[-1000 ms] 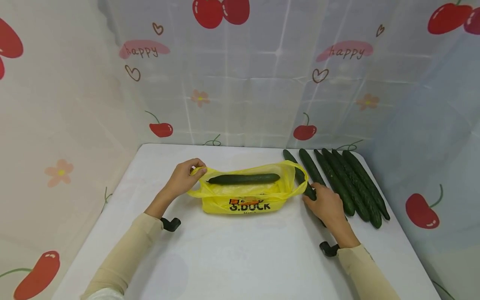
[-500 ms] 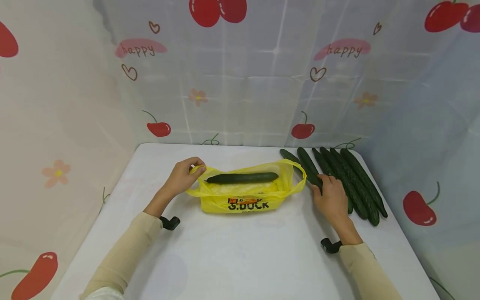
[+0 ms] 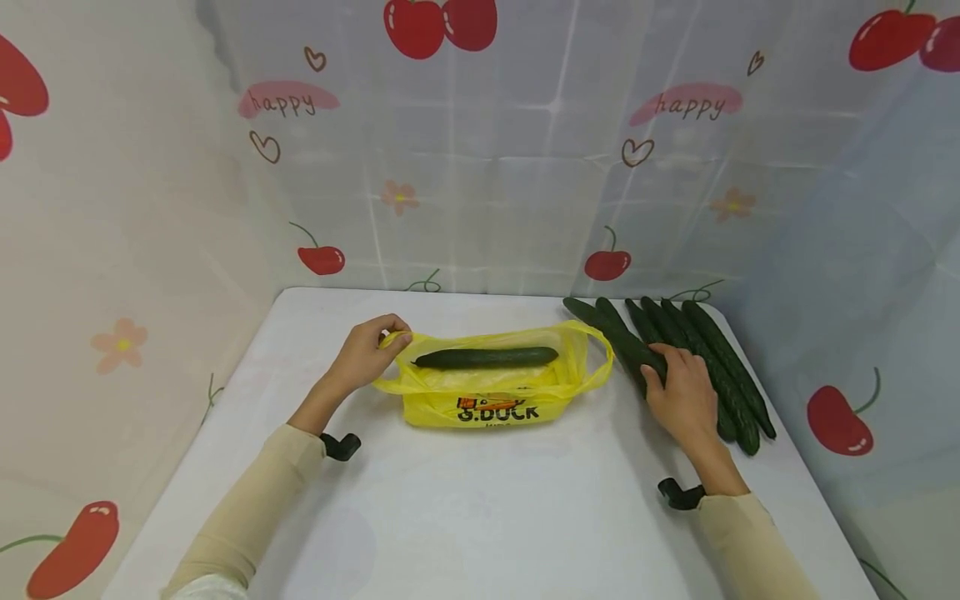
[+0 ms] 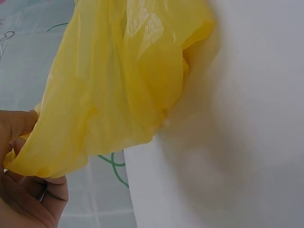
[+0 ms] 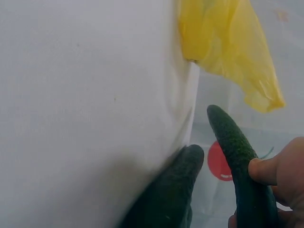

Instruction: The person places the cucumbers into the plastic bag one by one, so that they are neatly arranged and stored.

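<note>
My left hand (image 3: 366, 357) pinches the left handle of a yellow plastic bag (image 3: 487, 408) and holds its mouth spread. In the left wrist view, thumb and fingers grip the bag's thin film (image 4: 90, 109). One dark green cucumber (image 3: 486, 357) lies lengthwise within the bag's mouth. Right of the bag, my right hand (image 3: 684, 398) grips another cucumber (image 3: 633, 346) near its close end. The right wrist view shows that held cucumber (image 5: 240, 161) raised, the thumb pressed along its side. Its far end points toward the bag.
Several more cucumbers (image 3: 720, 358) lie side by side along the right of the white table (image 3: 480, 517), partly behind my right hand. A printed curtain (image 3: 480, 167) hangs behind and at both sides.
My right hand has shifted right with the cucumber, away from the bag and over the row of cucumbers. My left hand stays on the bag handle.
</note>
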Available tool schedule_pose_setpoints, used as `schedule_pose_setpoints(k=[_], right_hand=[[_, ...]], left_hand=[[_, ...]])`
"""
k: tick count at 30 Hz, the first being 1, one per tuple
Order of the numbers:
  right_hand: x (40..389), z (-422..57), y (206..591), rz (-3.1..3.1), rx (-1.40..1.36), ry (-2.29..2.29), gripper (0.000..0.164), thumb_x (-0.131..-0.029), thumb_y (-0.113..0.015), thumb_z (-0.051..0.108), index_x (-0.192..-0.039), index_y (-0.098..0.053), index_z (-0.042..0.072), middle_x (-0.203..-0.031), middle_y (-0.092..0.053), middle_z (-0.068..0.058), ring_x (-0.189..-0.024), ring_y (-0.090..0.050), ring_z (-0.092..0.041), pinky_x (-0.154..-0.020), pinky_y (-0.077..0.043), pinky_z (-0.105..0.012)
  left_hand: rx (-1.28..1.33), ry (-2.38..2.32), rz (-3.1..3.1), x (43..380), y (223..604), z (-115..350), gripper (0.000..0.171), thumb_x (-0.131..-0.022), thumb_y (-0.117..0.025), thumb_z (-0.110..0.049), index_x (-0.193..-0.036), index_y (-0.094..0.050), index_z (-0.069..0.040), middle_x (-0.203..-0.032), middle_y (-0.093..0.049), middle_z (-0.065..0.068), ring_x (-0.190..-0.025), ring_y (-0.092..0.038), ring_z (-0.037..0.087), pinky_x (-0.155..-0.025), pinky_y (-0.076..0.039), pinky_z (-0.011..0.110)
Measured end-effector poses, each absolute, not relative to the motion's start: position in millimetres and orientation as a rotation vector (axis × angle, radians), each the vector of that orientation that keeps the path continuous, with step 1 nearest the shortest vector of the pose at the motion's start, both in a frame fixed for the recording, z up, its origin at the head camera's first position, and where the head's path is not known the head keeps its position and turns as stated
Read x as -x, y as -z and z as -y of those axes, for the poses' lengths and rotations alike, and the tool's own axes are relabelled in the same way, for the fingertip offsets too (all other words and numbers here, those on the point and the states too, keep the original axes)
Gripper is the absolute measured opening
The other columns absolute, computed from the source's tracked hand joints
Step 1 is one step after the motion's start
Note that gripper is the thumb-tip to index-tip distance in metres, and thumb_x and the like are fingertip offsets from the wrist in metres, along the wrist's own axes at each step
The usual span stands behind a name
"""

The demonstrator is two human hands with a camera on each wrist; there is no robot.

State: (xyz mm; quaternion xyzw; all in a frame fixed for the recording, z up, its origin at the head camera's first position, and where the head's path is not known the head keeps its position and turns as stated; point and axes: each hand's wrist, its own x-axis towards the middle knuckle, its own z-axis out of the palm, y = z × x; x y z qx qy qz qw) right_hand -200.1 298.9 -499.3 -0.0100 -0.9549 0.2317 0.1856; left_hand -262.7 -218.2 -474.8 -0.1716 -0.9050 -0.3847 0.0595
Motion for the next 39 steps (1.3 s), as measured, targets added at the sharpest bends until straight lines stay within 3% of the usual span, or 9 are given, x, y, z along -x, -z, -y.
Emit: schedule_pose_setpoints(k=[7, 13, 20, 31, 36, 39], right_hand=[[194.0, -310.9, 489.4, 2.624, -0.049, -0.695, 0.044, -0.105, -0.068, 0.017, -0.146, -0.06, 0.003, -0.14, -0.061, -0.031, -0.12, -0.055, -0.05, -0.093, -0.046, -0.069], [189.8, -318.1, 477.0, 2.538, -0.117, -0.686, 0.043, -0.103, -0.072, 0.013, -0.143, -0.063, 0.003, -0.134, -0.065, -0.029, -0.113, -0.056, -0.048, -0.087, -0.046, -0.067], [190.5, -319.6, 463.3, 2.472, -0.241, -0.693, 0.043, -0.099, -0.075, 0.008, -0.141, -0.065, 0.003, -0.13, -0.067, -0.029, -0.114, -0.058, -0.049, -0.09, -0.045, -0.067], [194.2, -309.4, 454.3, 2.477, -0.533, -0.732, 0.046, -0.095, -0.078, 0.003, -0.139, -0.066, 0.006, -0.133, -0.069, -0.02, -0.122, -0.058, -0.039, -0.097, -0.047, -0.06], [198.0, -298.4, 451.9, 2.503, -0.643, -0.728, 0.046, -0.094, -0.079, 0.004, -0.139, -0.068, 0.009, -0.131, -0.07, -0.015, -0.114, -0.06, -0.031, -0.093, -0.046, -0.048], [200.4, -290.5, 449.6, 2.533, -0.683, -0.733, 0.045, -0.095, -0.079, 0.007, -0.139, -0.068, 0.013, -0.129, -0.072, -0.011, -0.112, -0.06, -0.027, -0.093, -0.049, -0.047]], left_hand=[[0.506, 1.174, 2.747, 262.6, 474.8, 217.5, 0.012, -0.108, -0.066, -0.03, -0.109, -0.072, -0.019, -0.099, -0.072, 0.002, -0.075, -0.051, 0.022, -0.071, -0.044, 0.035], [0.504, 1.184, 2.747, 263.0, 474.8, 217.1, 0.012, -0.108, -0.066, -0.03, -0.109, -0.072, -0.019, -0.099, -0.072, 0.002, -0.074, -0.051, 0.023, -0.07, -0.044, 0.035], [0.498, 1.183, 2.754, 263.9, 473.5, 215.9, 0.011, -0.108, -0.066, -0.03, -0.11, -0.072, -0.02, -0.1, -0.073, 0.002, -0.079, -0.053, 0.023, -0.074, -0.045, 0.036], [0.521, 1.2, 2.729, 265.1, 473.1, 215.2, 0.009, -0.108, -0.067, -0.028, -0.109, -0.072, -0.021, -0.102, -0.073, 0.001, -0.084, -0.055, 0.023, -0.078, -0.046, 0.037], [0.518, 1.202, 2.726, 265.0, 473.7, 214.2, 0.009, -0.108, -0.067, -0.028, -0.109, -0.071, -0.02, -0.101, -0.073, 0.001, -0.084, -0.055, 0.023, -0.078, -0.046, 0.037], [0.52, 1.197, 2.729, 265.4, 474.0, 213.2, 0.009, -0.108, -0.067, -0.028, -0.109, -0.071, -0.019, -0.1, -0.072, 0.002, -0.083, -0.054, 0.023, -0.077, -0.046, 0.037]])
